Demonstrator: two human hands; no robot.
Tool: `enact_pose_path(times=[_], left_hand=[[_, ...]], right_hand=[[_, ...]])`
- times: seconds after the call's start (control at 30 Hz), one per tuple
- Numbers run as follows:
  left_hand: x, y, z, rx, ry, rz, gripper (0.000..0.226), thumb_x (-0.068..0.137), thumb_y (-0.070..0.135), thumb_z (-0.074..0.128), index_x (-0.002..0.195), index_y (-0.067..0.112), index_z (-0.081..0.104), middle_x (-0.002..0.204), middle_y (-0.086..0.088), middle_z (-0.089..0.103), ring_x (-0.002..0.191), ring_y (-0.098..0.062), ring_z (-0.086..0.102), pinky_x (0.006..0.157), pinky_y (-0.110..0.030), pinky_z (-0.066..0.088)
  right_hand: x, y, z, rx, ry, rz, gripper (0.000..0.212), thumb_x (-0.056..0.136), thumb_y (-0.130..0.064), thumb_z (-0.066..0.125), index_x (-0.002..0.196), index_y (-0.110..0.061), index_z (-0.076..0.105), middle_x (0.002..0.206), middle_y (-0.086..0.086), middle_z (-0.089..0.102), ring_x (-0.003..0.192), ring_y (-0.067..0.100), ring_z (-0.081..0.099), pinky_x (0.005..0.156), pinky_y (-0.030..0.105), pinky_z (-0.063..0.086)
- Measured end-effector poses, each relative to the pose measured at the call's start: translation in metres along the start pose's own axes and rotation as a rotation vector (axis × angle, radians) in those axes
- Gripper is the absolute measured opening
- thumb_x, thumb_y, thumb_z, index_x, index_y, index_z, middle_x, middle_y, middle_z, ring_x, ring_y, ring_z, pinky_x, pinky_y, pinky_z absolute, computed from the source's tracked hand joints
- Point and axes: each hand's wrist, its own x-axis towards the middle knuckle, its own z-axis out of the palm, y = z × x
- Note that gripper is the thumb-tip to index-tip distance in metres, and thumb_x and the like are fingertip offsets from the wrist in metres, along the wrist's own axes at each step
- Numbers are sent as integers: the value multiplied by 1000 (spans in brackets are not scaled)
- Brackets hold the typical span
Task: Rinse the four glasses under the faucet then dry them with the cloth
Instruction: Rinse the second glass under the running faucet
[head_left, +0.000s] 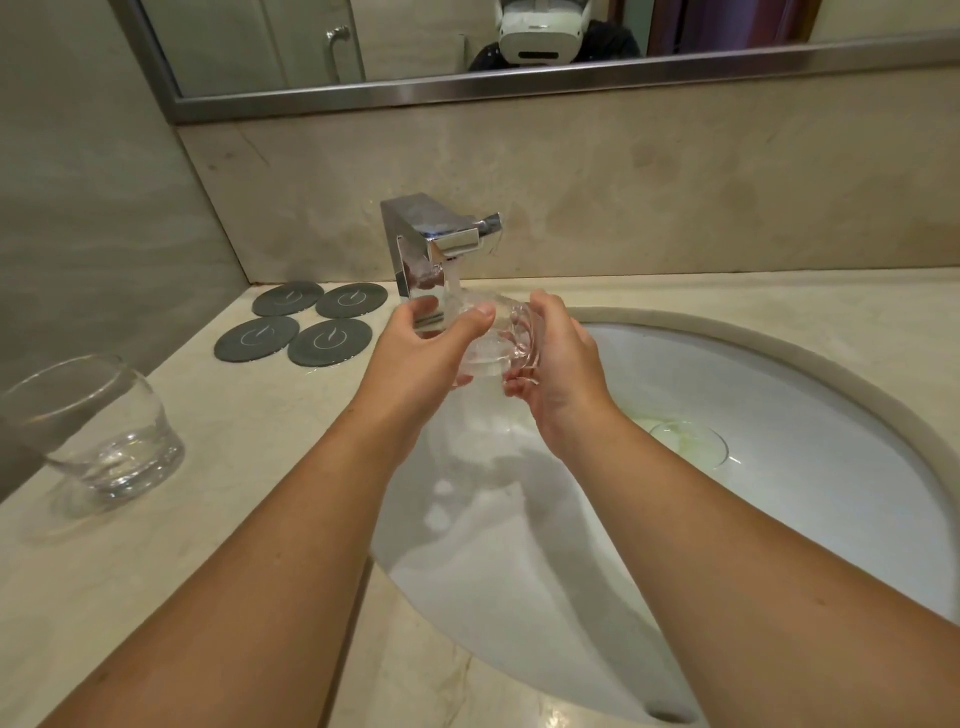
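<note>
Water (453, 280) runs from the faucet (441, 244) at frame centre onto a tilted glass (491, 347). Our left grip (428, 353) and right grip (561, 366) both clasp it over the sink (779, 405).

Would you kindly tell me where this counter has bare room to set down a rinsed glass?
Bare counter lies between the coasters and the standing glass, and in front of that glass, left of the sink. More lies right of the faucet, behind the sink. Crowded: under the faucet, where the left hand and right hand grip a glass.
</note>
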Motion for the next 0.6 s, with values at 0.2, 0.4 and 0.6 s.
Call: enact_pose_path(times=[0.2, 0.4, 0.6], left_hand=[[0, 0, 0, 45, -35, 95, 83, 64, 51, 86, 138, 40, 50, 128, 6, 69, 115, -8, 72, 110, -45, 55], [-2, -1, 3, 63, -86, 8, 111, 69, 68, 84, 161, 31, 35, 146, 9, 57, 133, -13, 61, 105, -38, 55], [-3, 0, 2, 50, -41, 26, 93, 82, 53, 87, 158, 26, 40, 136, 12, 60, 107, -12, 69, 87, -30, 59]], right_hand=[[-3, -3, 0, 42, -27, 77, 50, 98, -52, 67, 119, -7, 71, 86, 6, 68, 49, 15, 48, 48, 28, 33], [-3, -3, 1, 74, 3, 27, 37, 97, -35, 70, 121, -8, 67, 84, 7, 67, 49, 16, 46, 49, 28, 37], [0, -2, 1, 74, -25, 4, 35, 95, -29, 63, 122, -7, 66, 91, 10, 65, 53, 19, 51, 48, 27, 40]])
